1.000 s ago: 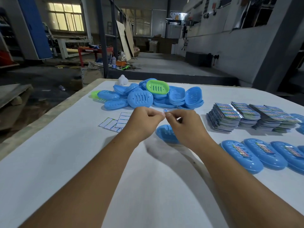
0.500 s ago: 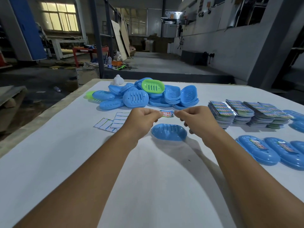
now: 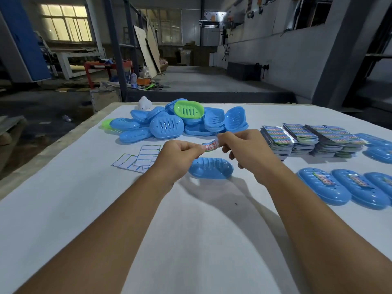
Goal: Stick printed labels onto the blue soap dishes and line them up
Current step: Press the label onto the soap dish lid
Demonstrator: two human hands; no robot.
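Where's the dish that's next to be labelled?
The unlabelled blue dish lies on the table centre, just below the label held between both hands, left of the labelled row.

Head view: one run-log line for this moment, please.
left hand: pinches label | right hand: pinches label | soap dish: below, unlabelled

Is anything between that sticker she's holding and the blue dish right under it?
Nothing visible. The label, pinched between left hand and right hand, hangs over the bare blue soap dish.
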